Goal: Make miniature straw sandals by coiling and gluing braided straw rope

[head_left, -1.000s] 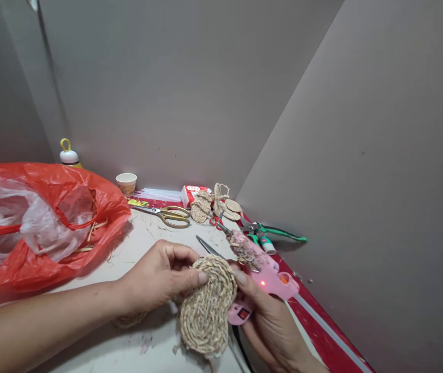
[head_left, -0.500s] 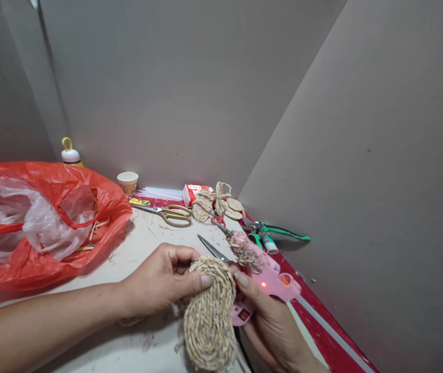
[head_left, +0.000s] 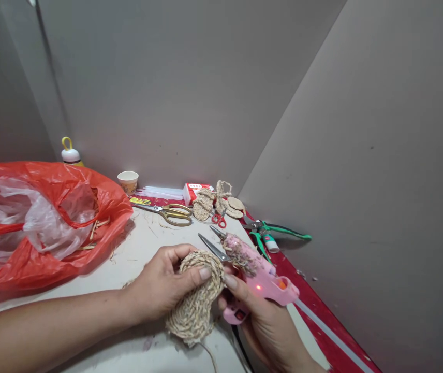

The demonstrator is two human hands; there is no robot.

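My left hand (head_left: 163,282) grips an oval sole woven of straw rope (head_left: 196,300), thumb on its top edge, fingers curled behind it. My right hand (head_left: 262,324) is wrapped round the handle of a pink hot-glue gun (head_left: 260,280) whose red light glows. The gun's barrel is crusted with glue and straw, and its nozzle points up and left, just beside the top of the sole. The right forefinger touches the sole's edge. Both are held a little above the white table (head_left: 136,248).
A red plastic bag (head_left: 39,223) with clear bags inside fills the left. At the back lie gold-handled scissors (head_left: 167,212), small woven sandals (head_left: 216,204), red scissors (head_left: 218,220), a paper cup (head_left: 128,182), a bottle (head_left: 69,154), green pruners (head_left: 276,230). Silver scissor blades (head_left: 211,246) lie behind the gun. Grey walls enclose the corner.
The left hand has turned and tilted the sole, so its face shows less and it sits lower left. The glue gun's nozzle has swung up nearer the sole's top edge.
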